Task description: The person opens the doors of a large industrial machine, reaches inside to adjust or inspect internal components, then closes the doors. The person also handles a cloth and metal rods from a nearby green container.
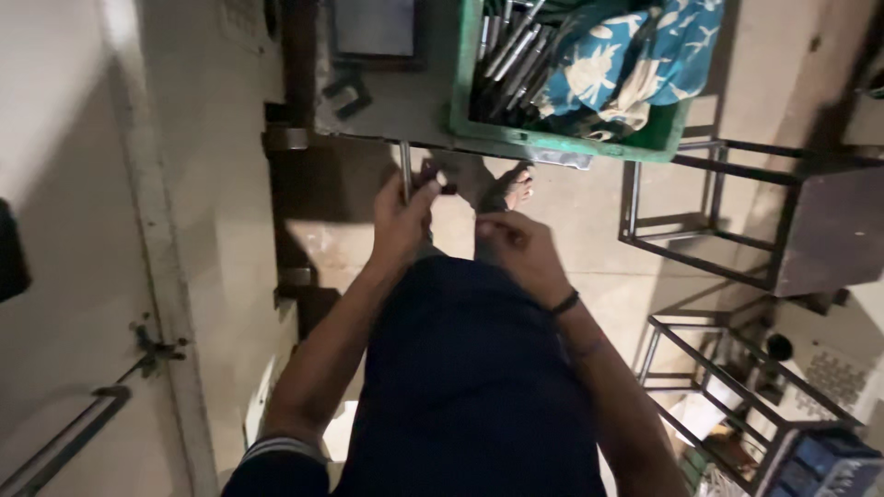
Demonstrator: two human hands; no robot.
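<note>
— Nearest the camera, what did the hands have?

— The left hand (401,221) was curled tight round a slim metal rod (405,170), gripping its lower end so the rod stood upright above the fist. The right hand (516,248) was pinched narrow, fingertips together; whether it held some small part could not be told.

— How would that rod handle?

— Stiff, smooth steel by the look of it, probably light for one hand yet slippery; the lower-end grip seemed sound.

— And beyond?

— A sandalled foot (516,189) on the floor, then a green crate (571,138) of similar rods (511,55) with a blue patterned cloth (635,55) bundled in it. Dark metal frames (709,221) stood off to the right.
</note>
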